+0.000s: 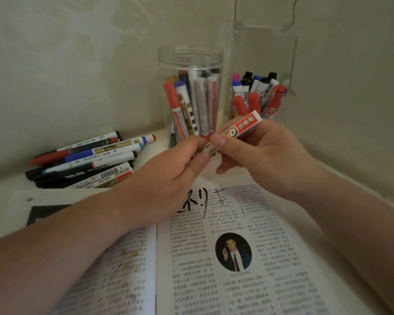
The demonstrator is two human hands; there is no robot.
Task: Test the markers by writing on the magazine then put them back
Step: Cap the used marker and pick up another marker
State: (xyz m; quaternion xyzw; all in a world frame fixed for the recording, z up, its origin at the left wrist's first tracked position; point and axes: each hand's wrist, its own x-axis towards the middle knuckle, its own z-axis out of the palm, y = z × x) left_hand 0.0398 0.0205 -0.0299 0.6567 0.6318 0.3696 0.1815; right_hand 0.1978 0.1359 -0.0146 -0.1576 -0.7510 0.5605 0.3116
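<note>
Two hands share one red-labelled marker (241, 126), held in the air over the magazine's (214, 258) far edge.
Left hand (175, 164) pinches the near end and right hand (266, 153) clamps thumb and fingers on the barrel. It looks light, stiff and probably slick, so grip mid-barrel.

Bare forearms (55, 258), left hand (175, 167), right hand (264, 153), short plain fingernails (218, 140)

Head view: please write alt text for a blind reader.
The left hand and the right hand grip one white marker with a red label above an open printed magazine bearing black scribbles. Behind stand a clear round jar and a clear holder full of markers; a loose pile of markers lies to the left.
</note>
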